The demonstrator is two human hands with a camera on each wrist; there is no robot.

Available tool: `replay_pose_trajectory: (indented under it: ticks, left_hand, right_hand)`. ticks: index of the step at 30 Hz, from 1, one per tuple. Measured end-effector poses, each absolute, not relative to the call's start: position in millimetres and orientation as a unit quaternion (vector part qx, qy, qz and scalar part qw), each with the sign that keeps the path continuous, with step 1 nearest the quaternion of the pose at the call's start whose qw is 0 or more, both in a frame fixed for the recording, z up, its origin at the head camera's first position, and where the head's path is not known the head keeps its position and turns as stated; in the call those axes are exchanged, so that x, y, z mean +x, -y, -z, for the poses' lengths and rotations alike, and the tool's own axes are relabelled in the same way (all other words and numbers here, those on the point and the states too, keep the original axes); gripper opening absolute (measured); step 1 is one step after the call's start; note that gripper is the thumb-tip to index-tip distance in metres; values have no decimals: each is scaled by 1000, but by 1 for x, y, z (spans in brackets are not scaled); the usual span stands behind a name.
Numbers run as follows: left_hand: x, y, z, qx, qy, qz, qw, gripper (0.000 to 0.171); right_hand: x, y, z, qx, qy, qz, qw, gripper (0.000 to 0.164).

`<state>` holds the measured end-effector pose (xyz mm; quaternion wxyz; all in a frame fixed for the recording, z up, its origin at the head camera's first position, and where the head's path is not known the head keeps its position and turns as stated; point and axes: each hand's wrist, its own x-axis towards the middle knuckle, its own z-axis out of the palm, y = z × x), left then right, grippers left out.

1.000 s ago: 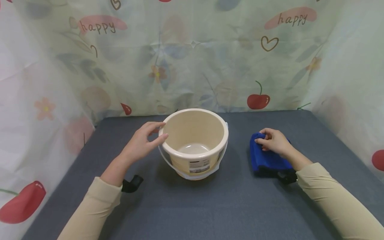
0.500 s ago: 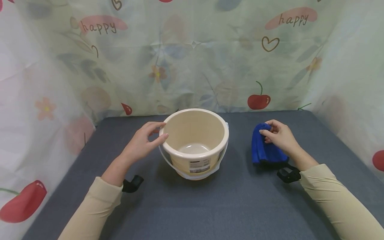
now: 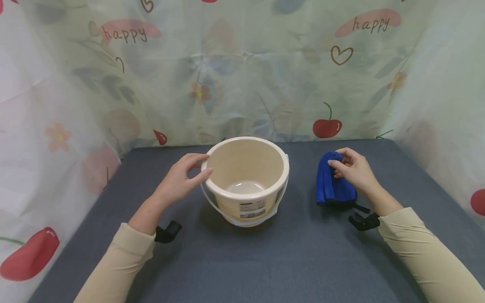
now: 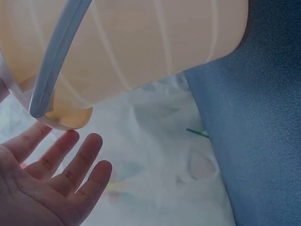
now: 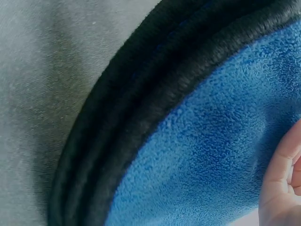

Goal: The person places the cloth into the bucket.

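A cream plastic bucket (image 3: 246, 196) stands upright near the middle of the table, with its pale handle (image 3: 254, 223) hanging down in front. My left hand (image 3: 174, 181) touches the left side of its rim, thumb and fingers spread. In the left wrist view, the fingers (image 4: 89, 153) reach under the rim beside the bucket wall (image 4: 136, 42). To the bucket's right, my right hand (image 3: 354, 168) pinches the top of a folded blue towel (image 3: 327, 183), which hangs down and looks raised off the table. Dark edging and blue pile of the towel fill most of the right wrist view.
The table (image 3: 242, 269) has a dark grey-blue cover. A patterned curtain (image 3: 242, 97) hangs along the back and both sides. Black straps with mounts (image 3: 168, 232) sit at both wrists. A printed label (image 3: 252, 209) is on the bucket's front.
My right hand has moved up and away from me, lifting the blue towel, which now hangs narrower with visible folds. My left hand and the bucket have stayed put.
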<state>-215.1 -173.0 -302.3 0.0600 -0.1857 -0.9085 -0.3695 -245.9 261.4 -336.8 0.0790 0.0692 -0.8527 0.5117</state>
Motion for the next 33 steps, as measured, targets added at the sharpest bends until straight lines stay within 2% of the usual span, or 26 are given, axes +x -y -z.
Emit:
replay_pose_trajectory:
  ticks: [5, 33]
  left_hand:
    - [-215, 173, 302, -185, 908, 370, 60, 49]
    - [-215, 174, 304, -186, 905, 378, 56, 50]
  right_hand:
    - [-246, -260, 334, 75, 849, -516, 86, 11]
    - [-242, -254, 303, 106, 769, -622, 99, 10]
